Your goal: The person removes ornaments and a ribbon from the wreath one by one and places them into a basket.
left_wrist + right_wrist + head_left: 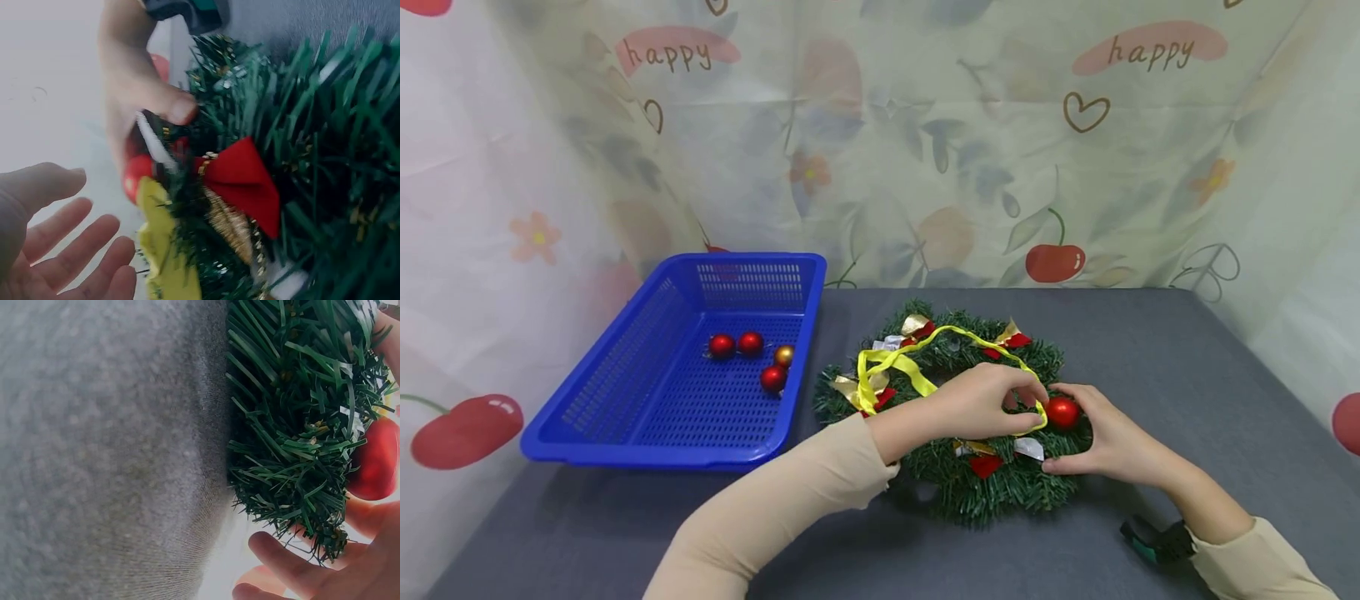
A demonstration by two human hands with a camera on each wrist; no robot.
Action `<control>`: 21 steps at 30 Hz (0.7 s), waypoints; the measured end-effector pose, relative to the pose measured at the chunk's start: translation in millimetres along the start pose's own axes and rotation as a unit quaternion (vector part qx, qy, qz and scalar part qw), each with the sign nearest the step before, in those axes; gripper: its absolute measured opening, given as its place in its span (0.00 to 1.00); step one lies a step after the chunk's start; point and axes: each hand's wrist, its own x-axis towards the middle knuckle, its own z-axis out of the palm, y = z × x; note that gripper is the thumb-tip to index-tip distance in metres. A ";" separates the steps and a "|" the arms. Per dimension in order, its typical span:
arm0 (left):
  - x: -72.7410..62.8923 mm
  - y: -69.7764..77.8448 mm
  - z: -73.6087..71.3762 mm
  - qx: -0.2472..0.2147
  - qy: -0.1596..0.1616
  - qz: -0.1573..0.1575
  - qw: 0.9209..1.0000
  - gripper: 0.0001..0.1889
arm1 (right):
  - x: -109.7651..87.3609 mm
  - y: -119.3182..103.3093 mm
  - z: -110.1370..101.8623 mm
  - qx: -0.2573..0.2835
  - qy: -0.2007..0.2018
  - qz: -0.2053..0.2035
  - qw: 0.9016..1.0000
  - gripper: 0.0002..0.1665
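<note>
On grey cloth [1150,350] lies a wreath [1000,493], right hand [1116,440] gripping its edge, left hand [977,402] loosely spread.

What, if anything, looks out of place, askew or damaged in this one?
Only the ribbon looks untidy: it runs in loose, uneven loops over the wreath instead of lying snug. Otherwise, nothing visible appears spilled or broken.

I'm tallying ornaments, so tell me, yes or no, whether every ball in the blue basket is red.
No, a gold ball lies with three red balls in the blue basket.
</note>
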 end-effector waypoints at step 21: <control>41.6 -3.9 34.1 0.073 0.031 -0.072 0.994 0.23 | 0.8 2.9 1.7 -0.012 0.013 -0.015 1.000 0.53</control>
